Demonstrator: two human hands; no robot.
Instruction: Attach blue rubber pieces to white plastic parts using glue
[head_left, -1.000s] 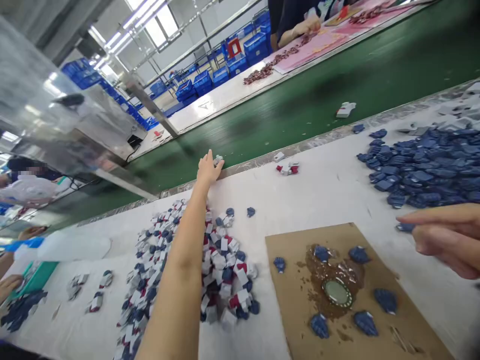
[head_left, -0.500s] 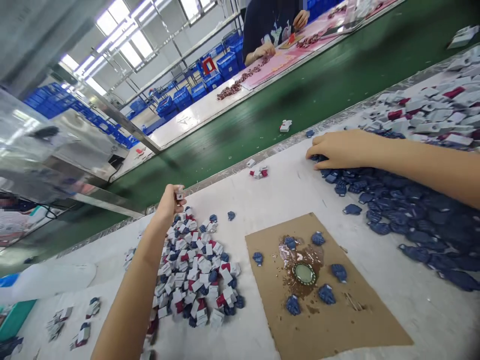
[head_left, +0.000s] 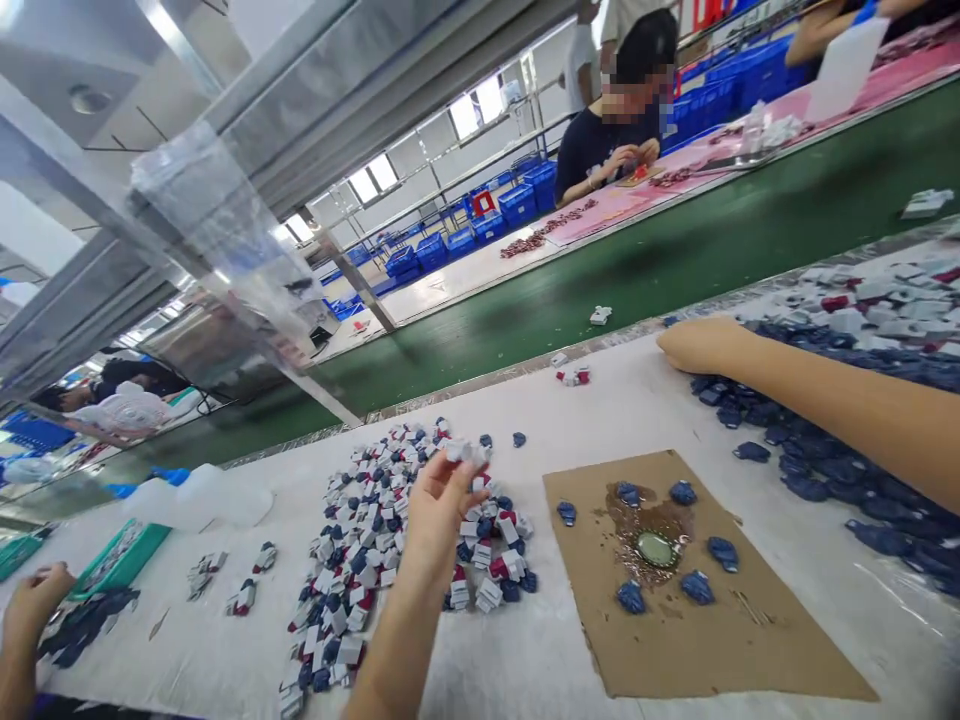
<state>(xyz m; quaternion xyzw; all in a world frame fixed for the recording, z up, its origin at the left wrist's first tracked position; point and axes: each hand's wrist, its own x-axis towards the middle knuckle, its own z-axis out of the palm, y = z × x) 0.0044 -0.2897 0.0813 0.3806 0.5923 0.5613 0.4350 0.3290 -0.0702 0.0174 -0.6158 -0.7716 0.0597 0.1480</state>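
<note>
My left hand (head_left: 439, 505) is raised over a heap of small white, red and blue parts (head_left: 390, 545), its fingertips pinched on one small white part (head_left: 463, 452). My right hand (head_left: 701, 345) reaches far right, fingers curled down into a pile of dark blue parts (head_left: 810, 440); what it grips is hidden. Between my arms lies a brown cardboard sheet (head_left: 697, 640) with a round green-rimmed glue dish (head_left: 655, 548) on a stain and several blue parts around it.
A green conveyor belt (head_left: 675, 270) runs along the far edge of the white table, carrying a white part (head_left: 600, 315). A person sits across it at a pink mat. Another person's hand (head_left: 34, 600) is at the lower left by a teal tray (head_left: 120, 560). White and red parts (head_left: 885, 295) are heaped far right.
My left hand has pulled back from the table's far edge toward me, carrying the small white part. My right hand stays on the blue pile. The view has tilted up.
</note>
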